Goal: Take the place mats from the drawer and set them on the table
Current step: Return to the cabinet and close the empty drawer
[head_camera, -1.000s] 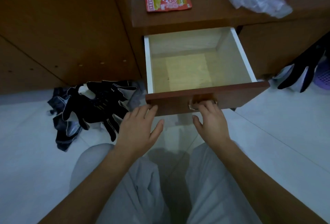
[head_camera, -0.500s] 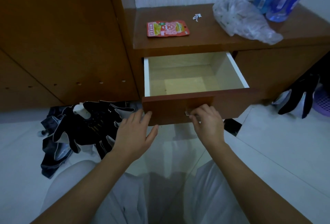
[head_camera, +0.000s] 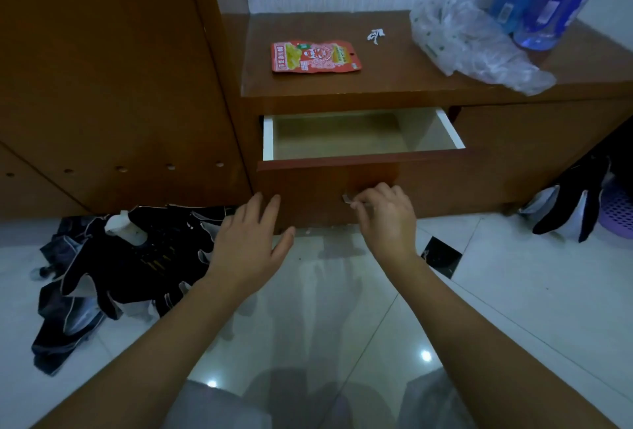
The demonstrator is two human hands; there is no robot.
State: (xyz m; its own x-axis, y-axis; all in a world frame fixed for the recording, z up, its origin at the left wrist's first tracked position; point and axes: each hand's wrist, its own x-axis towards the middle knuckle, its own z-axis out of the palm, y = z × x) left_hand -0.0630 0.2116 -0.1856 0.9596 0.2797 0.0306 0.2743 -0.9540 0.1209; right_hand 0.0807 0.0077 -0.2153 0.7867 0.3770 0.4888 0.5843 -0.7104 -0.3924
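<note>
One table [head_camera: 394, 84] at twelve o'clock, drawer [head_camera: 308, 185] open beneath. We note the right hand [head_camera: 387, 219] pinching its handle [head_camera: 346, 198], and the left hand [head_camera: 246, 243], at nine o'clock, released. With the floor of it hidden, no place mats are seen; we judge them light, limp, best lifted by an edge.

Wood drawer [head_camera: 308, 185], glossy floor [head_camera: 513, 308], perhaps plastic bag [head_camera: 472, 45]

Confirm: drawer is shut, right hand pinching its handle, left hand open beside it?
No. The drawer is open, its pale inside visible in the head view. The right hand does pinch its handle, left hand open beside it.
</note>
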